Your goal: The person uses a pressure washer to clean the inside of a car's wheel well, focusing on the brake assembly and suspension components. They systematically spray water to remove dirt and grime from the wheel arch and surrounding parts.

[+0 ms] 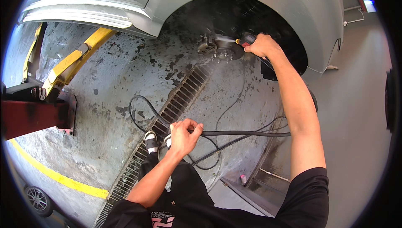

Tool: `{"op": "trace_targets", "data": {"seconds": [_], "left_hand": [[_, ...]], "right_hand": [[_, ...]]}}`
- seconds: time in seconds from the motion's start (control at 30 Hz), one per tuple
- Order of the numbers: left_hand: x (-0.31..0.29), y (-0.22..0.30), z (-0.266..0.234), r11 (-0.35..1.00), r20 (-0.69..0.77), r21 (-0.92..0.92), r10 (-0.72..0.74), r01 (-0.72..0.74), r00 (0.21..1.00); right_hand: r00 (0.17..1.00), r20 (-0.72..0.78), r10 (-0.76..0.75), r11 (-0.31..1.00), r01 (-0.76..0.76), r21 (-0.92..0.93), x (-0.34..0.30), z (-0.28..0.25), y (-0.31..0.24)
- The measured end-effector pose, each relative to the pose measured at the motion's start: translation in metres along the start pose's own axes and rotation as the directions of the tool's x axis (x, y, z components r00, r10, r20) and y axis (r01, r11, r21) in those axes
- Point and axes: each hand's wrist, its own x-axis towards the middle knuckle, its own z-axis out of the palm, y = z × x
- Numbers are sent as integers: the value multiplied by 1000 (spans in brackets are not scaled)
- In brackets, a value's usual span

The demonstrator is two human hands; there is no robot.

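Note:
My right hand (264,45) is wrapped round a dark spray gun (248,40) with red on its body and a yellow nozzle. White spray leaves the nozzle toward the left, over a brake caliper (206,44) and the bare wheel hub (224,55) with its studs. These sit in the open wheel arch (274,22) of a grey car, with no wheel on the hub. Near my waist my left hand (184,136) is closed on a black hose (243,133), which runs off to the right and loops on the floor at the left.
Yellow lift arms (63,66) and a red lift base (33,117) stand at left. A drain grate (184,96) crosses the wet, stained floor under my feet. A loose wheel (38,198) lies lower left; a small pink-and-white container (243,179) stands lower right. The car's fender (289,6) overhangs.

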Motion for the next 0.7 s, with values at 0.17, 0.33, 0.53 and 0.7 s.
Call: {"op": "trace_targets", "data": {"seconds": [0.17,0.33,0.53,0.7], "left_hand": [[2,-7,-5,999,-4,-32,-30,30,1000],[2,-9,-10,998,-14,-48,-47,46,999],[1,-3,-14,1000,-31,-13,-24,23,999],[3,-3,-10,999,-16,-14,-29,29,999]], "right_hand": [[999,25,-30,999,29,12,2,-6,-23],[999,43,-29,1000,29,-5,4,-5,-31],[999,35,-4,1000,3,11,4,-6,-25],[1000,-14,5,1000,-4,17,8,-2,-6]]}}
